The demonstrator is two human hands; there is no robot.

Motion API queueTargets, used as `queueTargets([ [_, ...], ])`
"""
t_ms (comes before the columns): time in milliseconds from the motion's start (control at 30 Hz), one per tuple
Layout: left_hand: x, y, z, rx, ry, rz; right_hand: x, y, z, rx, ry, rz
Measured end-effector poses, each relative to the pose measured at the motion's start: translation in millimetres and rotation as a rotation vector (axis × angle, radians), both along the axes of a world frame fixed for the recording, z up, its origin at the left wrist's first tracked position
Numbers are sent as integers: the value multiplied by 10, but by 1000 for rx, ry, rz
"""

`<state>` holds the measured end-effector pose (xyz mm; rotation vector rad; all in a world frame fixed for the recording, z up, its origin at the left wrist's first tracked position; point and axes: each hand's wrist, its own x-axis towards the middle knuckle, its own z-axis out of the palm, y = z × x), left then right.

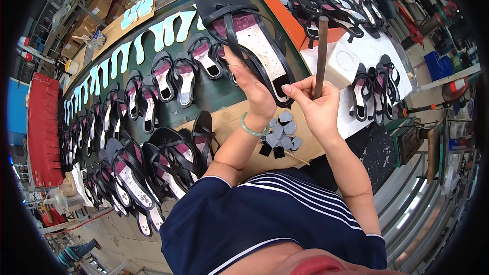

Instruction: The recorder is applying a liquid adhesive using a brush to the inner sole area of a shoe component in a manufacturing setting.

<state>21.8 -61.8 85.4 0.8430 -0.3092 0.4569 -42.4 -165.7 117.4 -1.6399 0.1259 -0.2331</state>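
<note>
A black strappy sandal (pixel 261 45) with a pale, speckled insole is held up in front of me, toe pointing away. My left hand (pixel 253 90), with a green bangle on its wrist, grips it from below and along its side. On the heel end of the insole lies a black patch (pixel 279 84). My right hand (pixel 321 108) is closed around a dark brown stick (pixel 321 53) that stands upright from the fist. Its thumb and forefinger pinch together at the sandal's heel edge; anything small between them is hidden. Below, small grey and black pads (pixel 277 135) are heaped on cardboard.
Rows of similar sandals (pixel 163 75) and white cut pieces (pixel 158 35) cover the green table (pixel 216 95). More sandals (pixel 133 175) crowd the near left. An orange box (pixel 332 35) of sandals, a white block (pixel 342 63) and a sandal group (pixel 374 89) stand at right.
</note>
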Motion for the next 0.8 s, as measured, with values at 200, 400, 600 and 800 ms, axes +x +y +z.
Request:
queueTargets([
  [200,-31,-169,18,-30,52,-161,-44,-201,82,-255,-166,-114],
  [400,163,-377,-243,-188,468,-653,-468,-984,523,187,-293,-270],
  [600,394,-410,-799,-251,726,-707,-1029,-1295,720,350,-437,-318],
  [800,909,-580,-1189,-220,712,-703,-1218,-1378,676,370,-504,-268],
])
